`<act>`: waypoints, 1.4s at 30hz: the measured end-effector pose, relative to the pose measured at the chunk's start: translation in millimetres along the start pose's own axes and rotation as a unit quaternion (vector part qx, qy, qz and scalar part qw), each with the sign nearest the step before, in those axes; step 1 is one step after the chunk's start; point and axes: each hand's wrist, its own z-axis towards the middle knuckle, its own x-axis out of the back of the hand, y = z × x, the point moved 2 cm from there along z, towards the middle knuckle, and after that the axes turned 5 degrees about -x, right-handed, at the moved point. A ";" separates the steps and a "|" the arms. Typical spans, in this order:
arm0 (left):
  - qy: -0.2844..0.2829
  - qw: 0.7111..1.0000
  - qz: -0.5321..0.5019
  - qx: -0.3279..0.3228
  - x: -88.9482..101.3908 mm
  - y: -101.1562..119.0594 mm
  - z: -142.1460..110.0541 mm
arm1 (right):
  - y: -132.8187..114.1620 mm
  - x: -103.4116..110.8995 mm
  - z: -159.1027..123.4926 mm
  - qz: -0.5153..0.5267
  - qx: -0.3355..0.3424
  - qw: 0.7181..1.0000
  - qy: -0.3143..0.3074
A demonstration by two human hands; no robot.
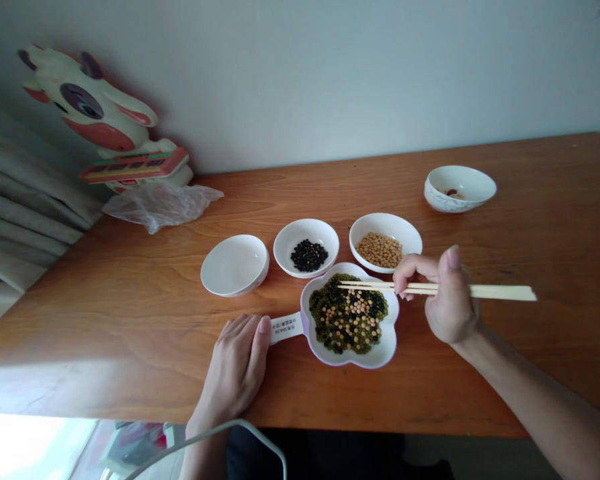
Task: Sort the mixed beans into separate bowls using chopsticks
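A flower-shaped white dish [386, 347] with a labelled handle [286, 327] holds mixed green, black and yellow beans. My left hand [235, 371] lies flat on the table with fingers stretched out, its thumb tip touching the handle. My right hand [443, 293] is closed on a pair of wooden chopsticks [500, 292] whose tips reach over the dish's far side. Behind the dish stand three small white bowls: an empty one [235, 265], one with black beans [307, 248], and one with yellow soybeans [385, 242].
Another white bowl [459, 187] sits at the back right of the wooden table [545, 220]. A crumpled clear plastic bag [161, 203] and a cow-shaped toy [103, 123] are at the back left by the wall. Curtains [20, 220] hang at the left.
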 end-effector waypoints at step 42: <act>-0.028 1.000 -0.005 0.000 -2.3 -3.9 0.2 | -2.8 -0.7 -1.2 0.023 0.000 1.000 0.019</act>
